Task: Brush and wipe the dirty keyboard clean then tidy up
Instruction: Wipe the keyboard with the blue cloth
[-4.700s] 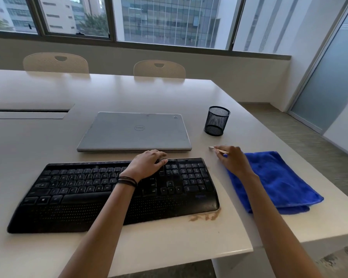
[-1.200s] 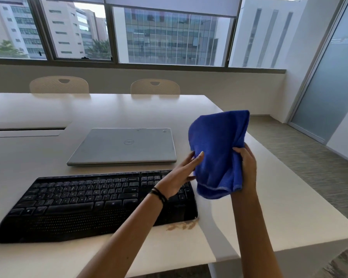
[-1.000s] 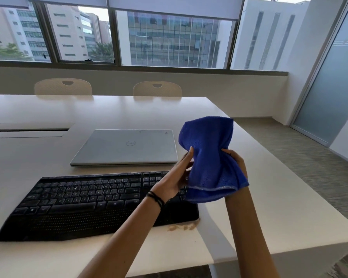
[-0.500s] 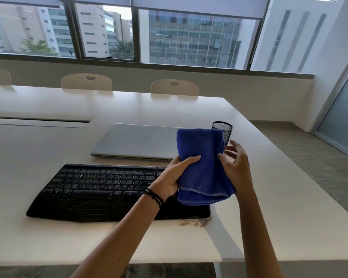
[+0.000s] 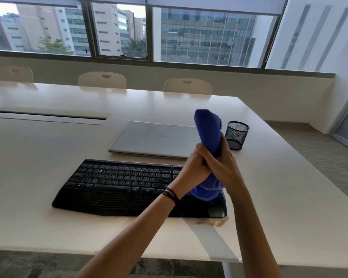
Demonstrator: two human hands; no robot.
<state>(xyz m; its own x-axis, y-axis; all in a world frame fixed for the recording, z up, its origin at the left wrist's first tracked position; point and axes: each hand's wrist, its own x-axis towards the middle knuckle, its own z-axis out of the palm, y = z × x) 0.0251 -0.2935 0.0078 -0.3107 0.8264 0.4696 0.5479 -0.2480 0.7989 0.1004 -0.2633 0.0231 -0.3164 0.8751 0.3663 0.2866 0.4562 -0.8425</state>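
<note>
Cloth [image 5: 209, 129], blue, is sitting bunched upright btw both hands: left hand [image 5: 195, 167] & right hand [image 5: 223, 167] are clenching round its middle, just above the keyboard [image 5: 119, 181] at its right end. Keyboard is lying on the counter [image 5: 38, 157], in front of a closed laptop [image 5: 155, 139]. Best approach, imo: wad it firm w/ one flat face, wipe along key rows w/ light pressure, incl. the brown smear [image 5: 215, 222] by the front corner.

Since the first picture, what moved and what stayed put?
The cloth went from lying flat on the table, right of the keyboard, up into the air. The right hand picked it up, and the left hand came off the keys to join it. Both now grip it, bunched, over the keyboard's right end. The keyboard, laptop and cup stayed put.
</note>
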